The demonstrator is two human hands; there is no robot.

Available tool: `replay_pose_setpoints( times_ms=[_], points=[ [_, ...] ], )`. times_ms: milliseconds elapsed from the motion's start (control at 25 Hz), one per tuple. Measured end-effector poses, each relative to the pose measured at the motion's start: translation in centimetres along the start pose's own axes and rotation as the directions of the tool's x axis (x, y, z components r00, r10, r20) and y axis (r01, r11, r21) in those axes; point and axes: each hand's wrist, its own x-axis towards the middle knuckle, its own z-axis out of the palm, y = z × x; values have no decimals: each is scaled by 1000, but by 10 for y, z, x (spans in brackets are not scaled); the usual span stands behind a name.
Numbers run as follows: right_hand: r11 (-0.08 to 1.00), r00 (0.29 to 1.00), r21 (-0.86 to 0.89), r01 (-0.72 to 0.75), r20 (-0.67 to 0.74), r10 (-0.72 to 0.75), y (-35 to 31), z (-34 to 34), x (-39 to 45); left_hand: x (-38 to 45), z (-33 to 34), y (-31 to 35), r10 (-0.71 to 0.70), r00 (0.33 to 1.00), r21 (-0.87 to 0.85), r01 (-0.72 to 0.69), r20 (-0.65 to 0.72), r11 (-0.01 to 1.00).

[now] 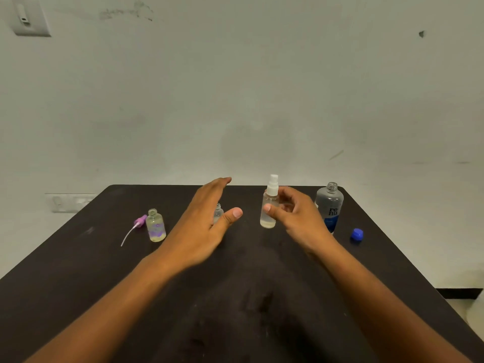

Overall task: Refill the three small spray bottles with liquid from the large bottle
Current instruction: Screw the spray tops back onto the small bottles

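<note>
Three small bottles stand on the dark table [235, 297]. The left small bottle [155, 226] is uncapped, and its purple sprayer head [140, 220] lies beside it with the tube pointing toward me. The middle small bottle [218, 212] is uncapped and mostly hidden behind my left hand [204, 226], which hovers in front of it with straight fingers and the thumb spread. My right hand [293, 213] holds the clear spray bottle [269, 205] with a white sprayer, thumb on its front and fingers curled behind. The large bottle [329, 205] stands uncapped to the right.
A blue cap [356, 235] lies on the table right of the large bottle. The table's far edge meets a pale wall. A wall socket [69, 202] sits low at the left, beyond the table's left edge.
</note>
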Motion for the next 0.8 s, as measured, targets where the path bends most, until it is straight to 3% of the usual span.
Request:
replay_pose_setpoints(
  times_ms=[480,800],
  points=[
    [991,984,-69,-112,-146,101,98,54,169,86,30,-76,-11,1000,69,10,20,998],
    [979,970,-129,-155,-205,127,133,75,228,107,35,-102,2,1000,40,-2,-12,999]
  ],
)
